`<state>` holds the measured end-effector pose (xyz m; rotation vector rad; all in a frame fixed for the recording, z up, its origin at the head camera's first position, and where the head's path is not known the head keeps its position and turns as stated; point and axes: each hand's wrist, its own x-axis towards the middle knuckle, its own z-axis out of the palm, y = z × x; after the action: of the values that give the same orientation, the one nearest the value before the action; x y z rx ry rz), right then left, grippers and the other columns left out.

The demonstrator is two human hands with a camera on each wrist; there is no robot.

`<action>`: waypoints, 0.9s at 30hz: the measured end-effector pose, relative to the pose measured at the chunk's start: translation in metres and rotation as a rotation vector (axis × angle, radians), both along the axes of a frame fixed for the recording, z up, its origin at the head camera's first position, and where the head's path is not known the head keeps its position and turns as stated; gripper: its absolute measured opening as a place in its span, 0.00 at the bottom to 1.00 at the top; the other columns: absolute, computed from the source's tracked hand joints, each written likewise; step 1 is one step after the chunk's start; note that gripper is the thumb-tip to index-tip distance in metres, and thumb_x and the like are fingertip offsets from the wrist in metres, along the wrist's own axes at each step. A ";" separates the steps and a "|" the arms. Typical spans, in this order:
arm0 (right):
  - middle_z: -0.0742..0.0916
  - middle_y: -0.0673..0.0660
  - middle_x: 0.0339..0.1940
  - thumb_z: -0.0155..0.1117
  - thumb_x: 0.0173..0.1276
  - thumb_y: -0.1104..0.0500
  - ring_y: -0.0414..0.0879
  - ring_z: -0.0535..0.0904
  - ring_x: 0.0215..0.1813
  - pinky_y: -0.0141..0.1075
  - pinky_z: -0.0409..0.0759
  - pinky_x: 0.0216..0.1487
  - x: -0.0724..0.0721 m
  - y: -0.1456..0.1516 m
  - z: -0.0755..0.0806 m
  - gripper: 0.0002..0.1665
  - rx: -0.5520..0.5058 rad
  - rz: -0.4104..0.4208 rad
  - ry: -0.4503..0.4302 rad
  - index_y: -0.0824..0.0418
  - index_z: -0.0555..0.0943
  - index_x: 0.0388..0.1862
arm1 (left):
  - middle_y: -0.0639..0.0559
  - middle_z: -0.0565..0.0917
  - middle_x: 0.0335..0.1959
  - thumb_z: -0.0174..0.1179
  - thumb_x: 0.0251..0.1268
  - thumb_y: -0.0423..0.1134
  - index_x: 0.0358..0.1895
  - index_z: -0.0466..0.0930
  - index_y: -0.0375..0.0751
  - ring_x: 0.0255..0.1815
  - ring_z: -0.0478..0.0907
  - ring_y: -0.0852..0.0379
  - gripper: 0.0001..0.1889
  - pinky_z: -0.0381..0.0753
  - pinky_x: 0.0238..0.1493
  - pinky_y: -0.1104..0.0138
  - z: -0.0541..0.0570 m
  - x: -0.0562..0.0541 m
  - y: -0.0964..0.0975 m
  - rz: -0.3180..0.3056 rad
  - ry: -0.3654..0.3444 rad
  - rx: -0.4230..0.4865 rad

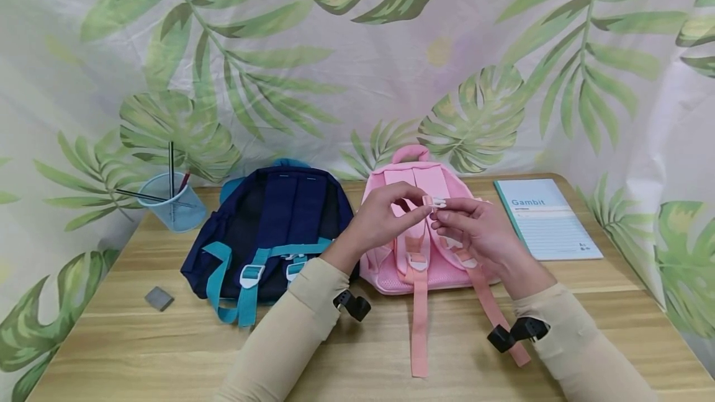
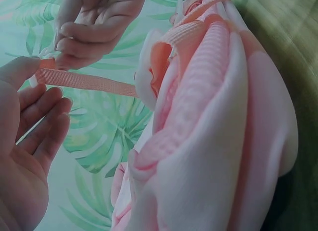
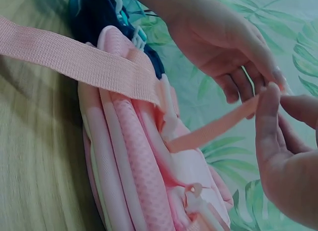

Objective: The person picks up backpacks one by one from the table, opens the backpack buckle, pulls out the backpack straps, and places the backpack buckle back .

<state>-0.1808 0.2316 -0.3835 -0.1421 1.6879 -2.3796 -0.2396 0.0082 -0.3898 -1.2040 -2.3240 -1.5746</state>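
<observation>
A pink backpack (image 1: 385, 281) lies straps up on the wooden table, with two salmon webbing tails (image 1: 419, 327) hanging toward the front edge. Above it, my left hand (image 1: 385, 213) pinches a white plastic buckle (image 1: 439, 203) by its left end, where a thin salmon strap (image 2: 94, 83) is attached. My right hand (image 1: 475, 228) pinches the buckle's right end between thumb and fingers. The strap runs taut from the fingers down to the backpack. The fingers partly cover the buckle, so whether its halves are joined cannot be told.
Left of the pink bag lies a navy backpack (image 1: 237, 203) with teal straps. A blue mesh pen cup (image 1: 184, 214) holding several pens stands at the back left, a grey eraser (image 1: 159, 298) in front of it. A notebook (image 1: 550, 225) lies at right.
</observation>
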 end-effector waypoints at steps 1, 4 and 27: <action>0.95 0.50 0.38 0.59 0.81 0.72 0.39 0.92 0.38 0.30 0.90 0.48 0.000 -0.002 0.000 0.19 0.014 -0.021 -0.013 0.53 0.91 0.42 | 0.48 0.90 0.43 0.71 0.73 0.37 0.49 0.89 0.39 0.46 0.86 0.59 0.07 0.89 0.51 0.53 0.000 0.000 0.000 -0.002 -0.001 0.004; 0.94 0.49 0.38 0.61 0.81 0.71 0.37 0.91 0.37 0.29 0.89 0.47 -0.001 -0.007 0.002 0.19 0.043 -0.073 -0.068 0.52 0.92 0.40 | 0.48 0.90 0.43 0.71 0.73 0.38 0.49 0.90 0.40 0.46 0.85 0.60 0.08 0.89 0.51 0.53 -0.001 -0.001 -0.001 -0.013 -0.009 0.010; 0.94 0.49 0.41 0.59 0.82 0.70 0.39 0.91 0.42 0.31 0.89 0.50 0.000 0.001 0.011 0.16 0.065 0.010 0.035 0.53 0.90 0.48 | 0.49 0.90 0.41 0.71 0.73 0.36 0.48 0.90 0.40 0.43 0.83 0.63 0.07 0.87 0.51 0.61 0.006 -0.004 -0.007 -0.062 -0.027 -0.045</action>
<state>-0.1811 0.2321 -0.3722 -0.1822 1.7742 -2.3253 -0.2439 0.0016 -0.3834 -1.2848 -2.3734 -1.5750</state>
